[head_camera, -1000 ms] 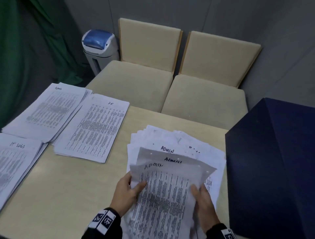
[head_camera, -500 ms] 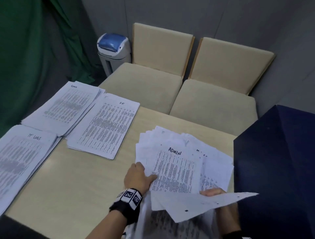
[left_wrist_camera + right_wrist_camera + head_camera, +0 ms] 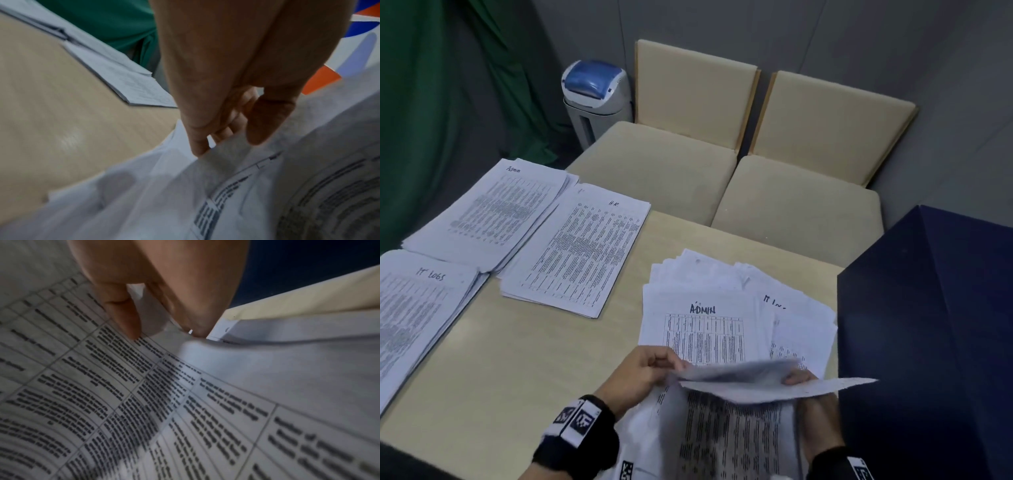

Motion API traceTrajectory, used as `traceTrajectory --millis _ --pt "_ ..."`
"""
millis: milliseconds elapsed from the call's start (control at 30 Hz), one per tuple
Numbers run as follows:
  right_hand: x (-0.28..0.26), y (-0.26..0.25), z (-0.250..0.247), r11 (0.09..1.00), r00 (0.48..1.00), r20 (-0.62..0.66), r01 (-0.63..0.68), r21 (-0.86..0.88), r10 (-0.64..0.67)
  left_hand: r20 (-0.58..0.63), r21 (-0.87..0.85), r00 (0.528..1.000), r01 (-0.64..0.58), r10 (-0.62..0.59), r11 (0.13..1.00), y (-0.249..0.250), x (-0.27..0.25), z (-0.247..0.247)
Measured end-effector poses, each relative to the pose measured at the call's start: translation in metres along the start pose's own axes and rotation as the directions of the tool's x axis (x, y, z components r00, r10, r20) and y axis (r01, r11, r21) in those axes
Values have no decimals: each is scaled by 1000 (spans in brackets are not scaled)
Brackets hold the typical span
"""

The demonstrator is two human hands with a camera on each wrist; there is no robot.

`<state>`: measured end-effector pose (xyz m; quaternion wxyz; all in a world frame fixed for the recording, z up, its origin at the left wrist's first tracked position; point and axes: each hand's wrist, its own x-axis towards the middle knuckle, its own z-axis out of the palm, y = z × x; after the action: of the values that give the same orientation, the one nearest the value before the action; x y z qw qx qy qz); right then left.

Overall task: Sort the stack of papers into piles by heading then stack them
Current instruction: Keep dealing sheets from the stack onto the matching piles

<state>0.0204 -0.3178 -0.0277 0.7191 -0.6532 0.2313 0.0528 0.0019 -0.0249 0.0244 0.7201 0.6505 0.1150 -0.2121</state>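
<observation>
An untidy unsorted stack of papers (image 3: 722, 308) lies near the table's right side, its top sheet headed ADMIN. Both hands hold a few lifted sheets (image 3: 763, 380) above its near end. My left hand (image 3: 643, 373) pinches the sheets' left edge between thumb and fingers (image 3: 199, 146). My right hand (image 3: 801, 380) grips their right part, thumb on top (image 3: 123, 316). Sorted piles lie at the left: Admin (image 3: 489, 212), HR (image 3: 582, 250) and IT LOGS (image 3: 414, 315).
A dark blue box (image 3: 935, 342) stands close on the right, against the stack. Two beige chairs (image 3: 722, 161) sit beyond the table's far edge, a white and blue bin (image 3: 595, 92) beside them. Bare tabletop (image 3: 517, 377) shows between the piles and my hands.
The right hand has lifted the top sheets off the stack and folded them back toward me. The left hand let go, rested on the stack, and now pinches the lifted sheets' left edge.
</observation>
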Motion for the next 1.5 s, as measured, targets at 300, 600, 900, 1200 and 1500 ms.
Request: traceTrajectory --millis 300,600,900,1200,1500 --pt "-2 -5 3 985 998 58 -13 -175 23 -327 824 896 114 301 555 -8 70 -38" --pt "-10 1 3 995 993 82 -77 -65 83 -354 846 908 209 224 490 0 109 -51" --pt "-7 0 3 988 995 64 -61 -142 70 -293 878 860 68 418 474 7 102 -54" --pt "-8 5 3 991 996 67 -57 -121 65 90 983 707 -175 702 50 21 75 -59" --pt "-11 -4 6 995 995 97 -11 -97 21 107 897 731 -364 674 252 39 25 -25"
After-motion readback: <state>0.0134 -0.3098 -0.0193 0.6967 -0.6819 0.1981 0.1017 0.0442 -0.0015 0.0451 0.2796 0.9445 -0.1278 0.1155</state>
